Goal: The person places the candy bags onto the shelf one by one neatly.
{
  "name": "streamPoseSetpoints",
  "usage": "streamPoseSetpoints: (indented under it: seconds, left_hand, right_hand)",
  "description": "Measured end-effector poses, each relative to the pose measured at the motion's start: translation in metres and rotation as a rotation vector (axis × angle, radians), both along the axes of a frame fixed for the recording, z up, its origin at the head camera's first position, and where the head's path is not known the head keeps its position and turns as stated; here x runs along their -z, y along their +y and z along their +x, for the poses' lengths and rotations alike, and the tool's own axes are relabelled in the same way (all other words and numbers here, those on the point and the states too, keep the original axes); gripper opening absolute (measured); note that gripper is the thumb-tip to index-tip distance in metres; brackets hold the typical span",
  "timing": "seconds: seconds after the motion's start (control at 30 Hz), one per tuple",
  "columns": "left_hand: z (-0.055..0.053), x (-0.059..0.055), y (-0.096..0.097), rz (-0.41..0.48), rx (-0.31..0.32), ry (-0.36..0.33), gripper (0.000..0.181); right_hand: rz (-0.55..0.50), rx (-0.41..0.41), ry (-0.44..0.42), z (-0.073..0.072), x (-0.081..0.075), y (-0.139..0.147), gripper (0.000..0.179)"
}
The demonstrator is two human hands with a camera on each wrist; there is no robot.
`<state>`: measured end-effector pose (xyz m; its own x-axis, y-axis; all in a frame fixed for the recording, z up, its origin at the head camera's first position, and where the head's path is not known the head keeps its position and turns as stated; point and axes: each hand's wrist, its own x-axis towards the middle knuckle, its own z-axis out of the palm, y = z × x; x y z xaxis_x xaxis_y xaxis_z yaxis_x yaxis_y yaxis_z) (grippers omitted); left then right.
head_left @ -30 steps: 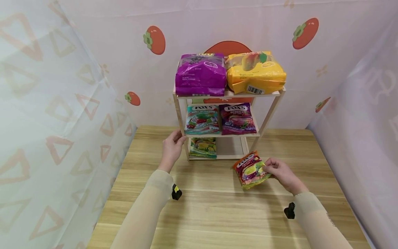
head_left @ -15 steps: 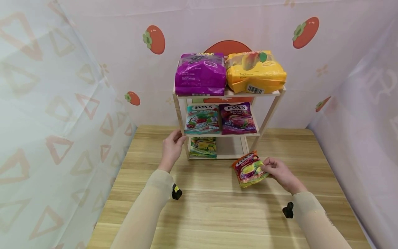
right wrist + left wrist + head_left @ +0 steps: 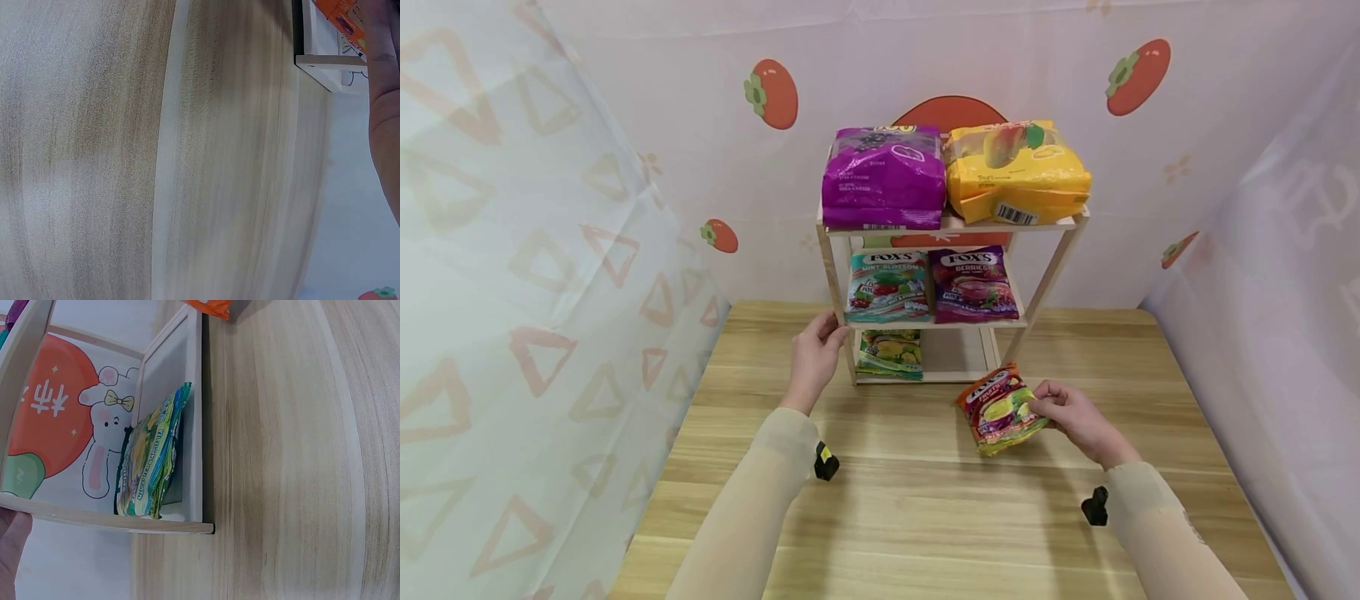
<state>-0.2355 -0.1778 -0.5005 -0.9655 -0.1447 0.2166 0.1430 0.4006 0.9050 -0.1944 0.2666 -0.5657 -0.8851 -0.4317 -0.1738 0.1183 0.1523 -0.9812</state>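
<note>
My right hand point(image 3: 1078, 421) pinches the right edge of a Fox's fruits candy bag point(image 3: 1000, 408), red and orange with yellow fruit pictures. The bag is tilted over the table in front of the shelf's lower right corner. In the right wrist view its orange back point(image 3: 344, 22) shows beside the hand point(image 3: 384, 94). My left hand point(image 3: 815, 354) grips the left post of a small wooden shelf point(image 3: 936, 377) at the middle tier. A green and yellow candy bag point(image 3: 150, 456) leans in the bottom tier's left half; to its right the tier's floor is bare.
On the middle tier sit a teal mint blossom bag point(image 3: 889, 287) and a dark purple berries bag point(image 3: 973, 283). Larger purple point(image 3: 883, 179) and yellow point(image 3: 1018, 171) bags fill the top. Printed cloth walls point(image 3: 662, 125) enclose the wooden table point(image 3: 910, 517) at back and sides.
The right hand and the fruits candy bag have shifted slightly left, toward the shelf's lower opening. My left hand stays on the post.
</note>
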Motion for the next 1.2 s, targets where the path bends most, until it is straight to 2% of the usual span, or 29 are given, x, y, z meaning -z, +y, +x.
streamPoseSetpoints:
  seconds: [0.27,0.57,1.2]
  left_hand:
    - [-0.0015,0.0004,-0.0001,-0.004,0.002,0.006,0.035]
    - [-0.0016,-0.0002,-0.0004,-0.007,0.007,0.002,0.035]
    - [-0.0011,0.0010,-0.0007,0.005,0.010,0.011,0.032]
  right_hand:
    - [0.009,-0.010,0.002,-0.0009,-0.0024,-0.0007,0.023]
    - [-0.007,-0.023,0.005,-0.0014,-0.0041,-0.0037,0.028]
    - [-0.025,-0.032,0.011,-0.0022,-0.0016,-0.0076,0.027]
